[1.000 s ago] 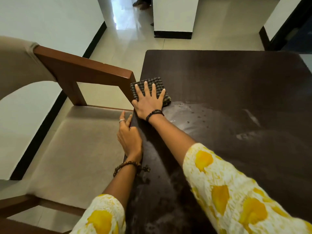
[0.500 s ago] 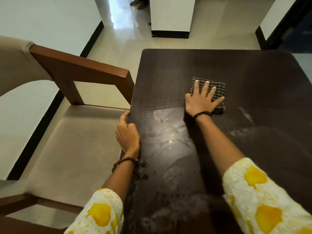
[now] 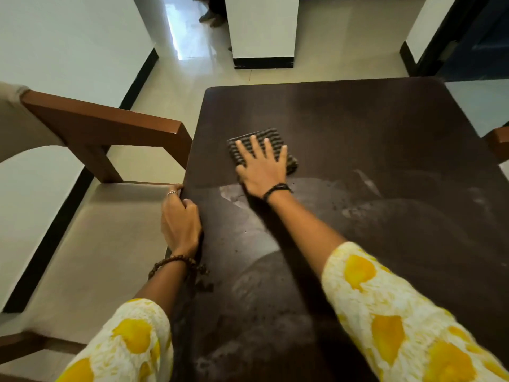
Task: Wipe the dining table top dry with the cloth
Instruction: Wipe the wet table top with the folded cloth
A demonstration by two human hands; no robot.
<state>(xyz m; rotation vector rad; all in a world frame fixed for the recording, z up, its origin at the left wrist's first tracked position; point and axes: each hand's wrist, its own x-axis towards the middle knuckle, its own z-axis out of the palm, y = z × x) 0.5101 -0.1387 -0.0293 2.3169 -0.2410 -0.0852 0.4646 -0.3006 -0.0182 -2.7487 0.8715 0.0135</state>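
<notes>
- Head view: the right hand (image 3: 261, 168) lies flat on the folded checked cloth (image 3: 271, 139), fingers (image 3: 254, 146) straight and spread, pressing it to the table (image 3: 358, 128) and not curled round it. The cloth sits on the left-centre part of the top, toward the far half, well apart from the far edge.
- Head view: the left hand (image 3: 180, 221) grips the near-left edge of the table, its fingers curled over the rim, which looks like a brace for the wiping arm.
- Head view: the far part of the top reads matte and even; pale smears and speckled droplets (image 3: 358, 205) show just behind the right wrist and across the near half, so by my judgement most of the drying is not yet done.
- How to do the step well, as I judge it: keep the palm flat so the whole cloth bears on the wood, draw it in overlapping strokes from the dry band toward the near edge, and carry each stroke right to the rim. If the cloth starts leaving streaks, refolding to a drier face would help.
- Head view, surroundings: a wooden chair (image 3: 104, 128) with a pale cushioned seat stands just beside the left edge, its armrest close to the corner; a stroke running off that side could knock it. Another chair arm (image 3: 498, 142) shows at the right edge. Beyond the table are the tiled floor (image 3: 330, 51) and a white pillar (image 3: 261, 26).
</notes>
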